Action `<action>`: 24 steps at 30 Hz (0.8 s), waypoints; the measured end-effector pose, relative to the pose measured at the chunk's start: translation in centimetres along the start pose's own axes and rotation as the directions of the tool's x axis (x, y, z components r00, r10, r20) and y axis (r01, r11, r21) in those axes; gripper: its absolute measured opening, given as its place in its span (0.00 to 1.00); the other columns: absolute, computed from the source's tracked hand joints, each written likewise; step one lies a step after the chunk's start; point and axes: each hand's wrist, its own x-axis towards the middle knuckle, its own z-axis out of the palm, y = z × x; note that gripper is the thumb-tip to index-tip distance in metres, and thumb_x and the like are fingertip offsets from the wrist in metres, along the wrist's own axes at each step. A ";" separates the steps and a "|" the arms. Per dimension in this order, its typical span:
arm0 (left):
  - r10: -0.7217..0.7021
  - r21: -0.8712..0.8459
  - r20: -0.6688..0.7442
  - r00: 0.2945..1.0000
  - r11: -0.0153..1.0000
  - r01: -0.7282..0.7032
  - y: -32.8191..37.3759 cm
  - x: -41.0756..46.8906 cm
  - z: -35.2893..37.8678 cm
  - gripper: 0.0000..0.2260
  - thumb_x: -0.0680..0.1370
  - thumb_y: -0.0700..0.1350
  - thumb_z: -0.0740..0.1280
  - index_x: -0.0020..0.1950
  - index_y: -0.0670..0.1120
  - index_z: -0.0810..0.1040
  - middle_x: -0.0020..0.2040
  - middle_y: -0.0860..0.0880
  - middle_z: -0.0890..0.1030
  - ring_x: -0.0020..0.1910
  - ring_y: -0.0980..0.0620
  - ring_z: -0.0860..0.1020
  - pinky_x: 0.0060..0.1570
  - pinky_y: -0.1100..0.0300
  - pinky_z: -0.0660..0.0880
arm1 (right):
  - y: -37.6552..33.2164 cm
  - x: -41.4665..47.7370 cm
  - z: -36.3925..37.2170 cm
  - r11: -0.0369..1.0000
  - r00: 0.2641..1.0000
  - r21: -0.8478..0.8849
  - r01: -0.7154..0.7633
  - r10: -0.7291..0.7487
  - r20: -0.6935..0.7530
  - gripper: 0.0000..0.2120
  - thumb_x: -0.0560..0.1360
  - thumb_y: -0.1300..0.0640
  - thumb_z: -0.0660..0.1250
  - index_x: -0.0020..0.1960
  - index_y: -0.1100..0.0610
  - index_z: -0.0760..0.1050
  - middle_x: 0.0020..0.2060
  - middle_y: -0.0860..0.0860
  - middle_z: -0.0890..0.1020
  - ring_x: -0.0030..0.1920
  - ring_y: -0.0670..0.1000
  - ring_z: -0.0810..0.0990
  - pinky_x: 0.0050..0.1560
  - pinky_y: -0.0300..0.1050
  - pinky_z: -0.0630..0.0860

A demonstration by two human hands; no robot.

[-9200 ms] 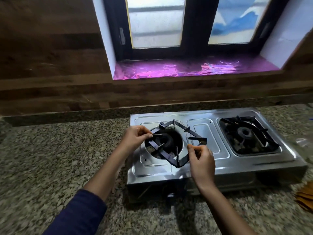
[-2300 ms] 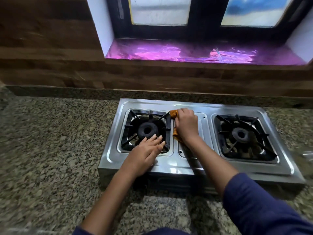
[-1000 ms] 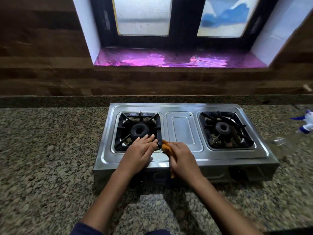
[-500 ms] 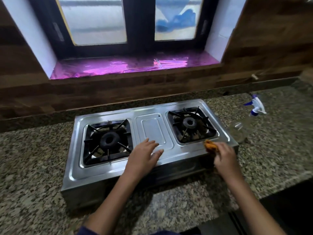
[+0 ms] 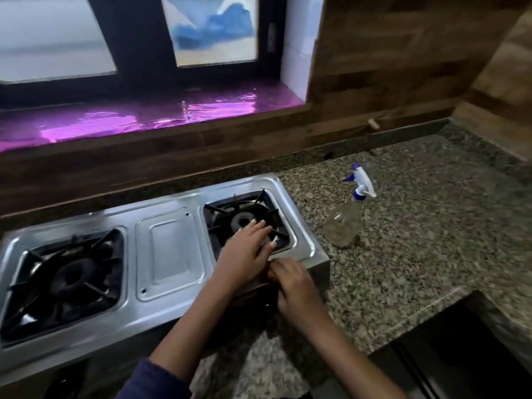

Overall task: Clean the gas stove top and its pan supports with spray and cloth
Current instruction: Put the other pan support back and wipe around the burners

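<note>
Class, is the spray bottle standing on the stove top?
No, the spray bottle sits on the granite counter, to the right of the stove.

cloth (image 5: 270,274) mostly hidden under right hand (image 5: 296,286), stove (image 5: 169,254) cropped left

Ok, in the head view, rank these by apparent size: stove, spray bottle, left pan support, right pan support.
1. Stove
2. Left pan support, though it lies nearer the camera
3. Right pan support, partly under the left hand; the two supports may really match
4. Spray bottle
</note>
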 end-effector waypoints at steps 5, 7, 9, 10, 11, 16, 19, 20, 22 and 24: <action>-0.091 0.056 0.025 0.996 0.994 0.090 0.9 2.5 2.6 0.25 0.82 0.53 0.59 0.78 0.48 0.60 0.79 0.51 0.57 0.78 0.53 0.52 0.76 0.53 0.54 | 7.9 0.8 -3.2 0.981 0.976 -0.043 -0.190 0.184 -0.117 0.22 0.71 0.70 0.62 0.64 0.62 0.75 0.62 0.57 0.77 0.64 0.59 0.73 0.69 0.58 0.68; -0.130 0.031 -0.007 0.991 0.991 0.130 1.1 2.7 3.7 0.25 0.83 0.50 0.58 0.79 0.49 0.57 0.79 0.53 0.53 0.78 0.55 0.50 0.76 0.57 0.49 | 9.5 2.3 -3.8 0.977 0.973 0.029 -0.210 0.212 -0.092 0.19 0.75 0.67 0.63 0.66 0.62 0.74 0.64 0.58 0.76 0.65 0.58 0.73 0.70 0.53 0.68; -0.161 0.023 -0.051 0.986 0.986 0.163 1.2 2.7 4.4 0.24 0.83 0.48 0.57 0.79 0.49 0.57 0.80 0.54 0.52 0.78 0.56 0.48 0.75 0.59 0.48 | 10.1 4.4 -4.0 0.952 0.966 0.174 -0.252 0.259 -0.021 0.18 0.79 0.62 0.61 0.68 0.61 0.73 0.64 0.56 0.76 0.63 0.56 0.75 0.65 0.48 0.71; -0.175 0.025 -0.062 0.983 0.984 0.177 1.2 2.7 4.5 0.24 0.83 0.47 0.57 0.79 0.50 0.57 0.80 0.54 0.52 0.78 0.56 0.48 0.75 0.59 0.49 | 10.1 5.7 -4.1 0.937 0.962 0.223 -0.268 0.272 0.012 0.17 0.80 0.60 0.60 0.68 0.59 0.72 0.63 0.54 0.76 0.61 0.55 0.76 0.61 0.46 0.73; -0.192 0.025 -0.064 0.979 0.981 0.194 1.3 2.8 4.6 0.24 0.83 0.46 0.58 0.79 0.50 0.58 0.79 0.54 0.52 0.78 0.56 0.47 0.76 0.58 0.50 | 10.2 7.2 -4.0 0.930 0.961 0.242 -0.276 0.275 0.040 0.17 0.80 0.59 0.60 0.68 0.58 0.72 0.62 0.54 0.76 0.59 0.55 0.76 0.57 0.44 0.73; -0.217 0.049 -0.027 0.976 0.975 0.219 1.4 3.0 4.2 0.25 0.82 0.46 0.60 0.78 0.50 0.58 0.79 0.54 0.53 0.78 0.56 0.48 0.77 0.52 0.50 | 10.7 17.1 -2.0 0.930 0.960 0.236 -0.281 0.266 0.092 0.16 0.82 0.56 0.57 0.68 0.57 0.71 0.60 0.58 0.75 0.57 0.59 0.76 0.51 0.45 0.70; -0.235 0.064 -0.021 0.972 0.970 0.236 1.5 3.0 4.2 0.25 0.82 0.46 0.60 0.78 0.51 0.59 0.79 0.55 0.54 0.78 0.55 0.48 0.77 0.51 0.49 | 11.4 22.6 -0.8 0.935 0.956 0.212 -0.283 0.259 0.136 0.19 0.82 0.54 0.56 0.71 0.57 0.68 0.63 0.59 0.74 0.59 0.60 0.75 0.52 0.47 0.71; -0.241 0.068 -0.024 0.970 0.968 0.242 1.6 3.0 4.2 0.25 0.82 0.46 0.60 0.78 0.51 0.59 0.79 0.55 0.54 0.78 0.55 0.49 0.77 0.51 0.49 | 11.7 23.7 -0.6 0.934 0.953 0.208 -0.290 0.261 0.156 0.19 0.82 0.54 0.55 0.72 0.57 0.67 0.66 0.59 0.72 0.60 0.60 0.75 0.53 0.47 0.71; -0.255 0.077 -0.036 0.966 0.963 0.257 1.7 3.0 4.3 0.25 0.82 0.46 0.60 0.78 0.52 0.59 0.79 0.55 0.55 0.78 0.56 0.49 0.77 0.52 0.48 | 12.1 24.7 -0.1 0.936 0.953 0.212 -0.282 0.248 0.173 0.20 0.82 0.55 0.56 0.73 0.57 0.66 0.69 0.59 0.70 0.63 0.60 0.73 0.56 0.48 0.71; -0.261 0.076 -0.040 0.965 0.962 0.263 1.9 3.1 4.3 0.24 0.82 0.46 0.61 0.78 0.52 0.60 0.79 0.56 0.55 0.78 0.56 0.49 0.77 0.53 0.47 | 12.4 23.9 -0.2 0.936 0.961 0.242 -0.256 0.221 0.164 0.21 0.82 0.55 0.57 0.74 0.54 0.65 0.70 0.58 0.69 0.63 0.60 0.73 0.57 0.47 0.71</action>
